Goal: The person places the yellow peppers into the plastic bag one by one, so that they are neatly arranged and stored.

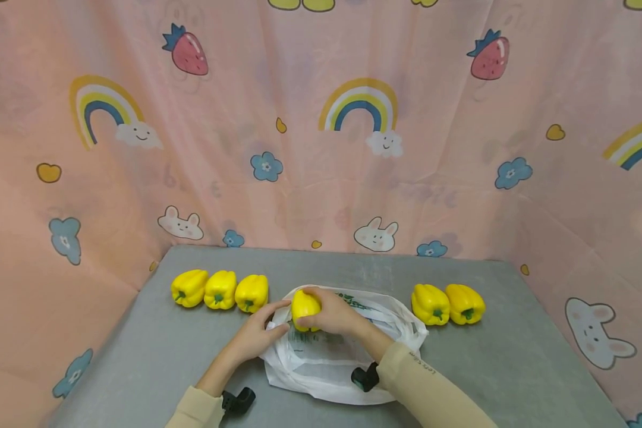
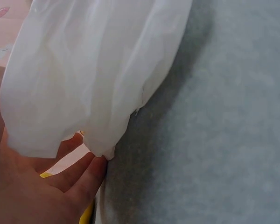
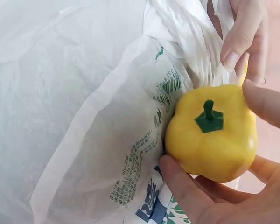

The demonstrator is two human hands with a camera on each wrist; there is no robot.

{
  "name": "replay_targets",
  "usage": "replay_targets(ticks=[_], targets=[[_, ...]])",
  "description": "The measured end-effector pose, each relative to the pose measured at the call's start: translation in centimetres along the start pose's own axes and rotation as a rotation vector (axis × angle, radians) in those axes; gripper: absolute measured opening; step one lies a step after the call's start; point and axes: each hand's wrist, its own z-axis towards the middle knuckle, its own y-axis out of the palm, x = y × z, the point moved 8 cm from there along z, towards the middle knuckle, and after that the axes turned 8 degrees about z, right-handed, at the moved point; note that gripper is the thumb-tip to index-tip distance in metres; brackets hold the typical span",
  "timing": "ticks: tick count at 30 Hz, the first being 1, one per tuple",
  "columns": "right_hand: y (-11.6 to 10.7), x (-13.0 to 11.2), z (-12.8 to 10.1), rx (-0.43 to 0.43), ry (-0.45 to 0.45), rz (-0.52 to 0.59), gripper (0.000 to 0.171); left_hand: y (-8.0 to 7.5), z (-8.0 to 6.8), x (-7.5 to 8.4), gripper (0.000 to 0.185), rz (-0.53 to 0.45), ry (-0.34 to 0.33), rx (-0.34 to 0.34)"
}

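The white plastic bag at lower centre of the head view carries green print and a blue-and-green logo, seen closest in the right wrist view; the letters are too small and crumpled to read. The right hand curls its fingers and thumb round a yellow bell pepper, held just above the bag's open mouth, green stem facing the wrist camera. The left hand pinches the bag's rim at its left edge, fingers mostly straight. On the grey table, three yellow peppers lie in a row left of the bag, and two more peppers lie right of it. A pink curtain with rainbows, strawberries and rabbits hangs behind.
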Motion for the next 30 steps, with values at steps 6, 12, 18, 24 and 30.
replay_targets(ticks=[6,12,18,24,30], targets=[[0.0,0.1,-0.1,0.044,0.013,-0.025,0.074,0.1,0.0,0.1,0.05,-0.007,0.007,-0.006],[-0.5,-0.1,-0.4,0.067,0.016,-0.038,0.073,0.1,0.0,0.1,0.05,-0.009,0.004,-0.008],[-1.5,-0.7,-1.2,0.091,0.029,-0.019,0.067,0.0,0.1,0.1,0.05,-0.009,0.004,-0.002],[-2.5,-1.1,-1.9,0.1,0.068,-0.026,0.06,-0.1,0.1,0.1,0.051,0.002,-0.007,0.008],[-3.6,-1.7,-3.0,0.113,0.062,-0.061,0.052,-0.1,0.0,0.1,0.05,0.011,-0.011,0.008]])
